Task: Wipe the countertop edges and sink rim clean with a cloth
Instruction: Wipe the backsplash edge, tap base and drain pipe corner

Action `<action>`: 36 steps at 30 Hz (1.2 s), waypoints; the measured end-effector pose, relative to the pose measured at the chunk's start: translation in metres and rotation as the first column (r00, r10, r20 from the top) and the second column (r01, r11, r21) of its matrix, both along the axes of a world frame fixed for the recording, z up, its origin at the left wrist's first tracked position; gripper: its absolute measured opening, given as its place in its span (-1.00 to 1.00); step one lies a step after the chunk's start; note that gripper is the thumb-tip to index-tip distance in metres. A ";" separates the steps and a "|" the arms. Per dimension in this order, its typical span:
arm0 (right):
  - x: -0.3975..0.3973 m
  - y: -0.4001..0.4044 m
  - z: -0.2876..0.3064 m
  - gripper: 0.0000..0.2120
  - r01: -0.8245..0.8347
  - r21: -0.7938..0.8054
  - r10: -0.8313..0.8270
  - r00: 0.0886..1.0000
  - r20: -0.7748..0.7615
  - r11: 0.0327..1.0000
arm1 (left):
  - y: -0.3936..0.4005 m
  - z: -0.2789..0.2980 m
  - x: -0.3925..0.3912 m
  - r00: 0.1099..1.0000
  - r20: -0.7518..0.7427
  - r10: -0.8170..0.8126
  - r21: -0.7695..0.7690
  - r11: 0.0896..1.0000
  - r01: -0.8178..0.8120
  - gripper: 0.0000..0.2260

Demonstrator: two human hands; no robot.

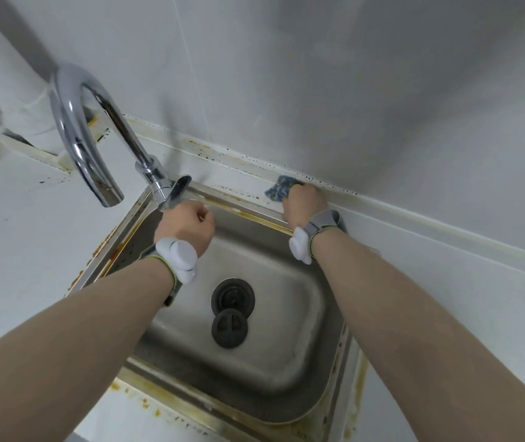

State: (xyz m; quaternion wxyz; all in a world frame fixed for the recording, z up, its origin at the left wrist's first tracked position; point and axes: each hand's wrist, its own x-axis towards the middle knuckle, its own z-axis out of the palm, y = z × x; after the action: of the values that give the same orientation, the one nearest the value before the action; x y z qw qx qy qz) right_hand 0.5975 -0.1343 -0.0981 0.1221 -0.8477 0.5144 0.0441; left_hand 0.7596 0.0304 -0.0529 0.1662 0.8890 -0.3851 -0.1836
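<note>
Fingers of the right hand (305,202) clutch a blue cloth (281,187), pressing it on the stained countertop (242,183) strip behind the sink (325,301) rim. Her left hand (187,223) hovers fisted, holding nothing, beside the faucet (95,129).

Glossy metal faucet (95,135) — dull steel sink (286,393)

right hand (305,202) gripping cloth (281,188) (blue), stained sink (328,314)
</note>
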 end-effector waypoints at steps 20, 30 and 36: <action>-0.148 0.002 0.024 -0.70 0.418 0.134 -0.360 0.876 -0.321 0.898 | -0.011 0.007 -0.041 0.930 -0.177 -0.321 0.196 0.915 0.353 -0.64; -0.028 -0.001 0.006 -0.71 0.142 0.197 -0.084 0.957 -0.279 0.970 | -0.007 -0.002 -0.011 0.898 -0.226 -0.378 0.074 0.912 0.403 -0.73; 0.058 0.003 -0.010 -0.79 0.055 0.179 -0.028 0.989 -0.148 0.982 | 0.000 -0.013 0.003 0.874 -0.226 -0.429 0.110 0.881 0.461 -0.68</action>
State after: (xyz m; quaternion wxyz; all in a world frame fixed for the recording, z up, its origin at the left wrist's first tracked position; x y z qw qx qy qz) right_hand 0.6558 -0.1310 -0.1077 0.1624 -0.8166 0.5333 0.1498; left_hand 0.7628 0.0308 -0.0657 0.0842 0.7642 -0.5456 -0.3334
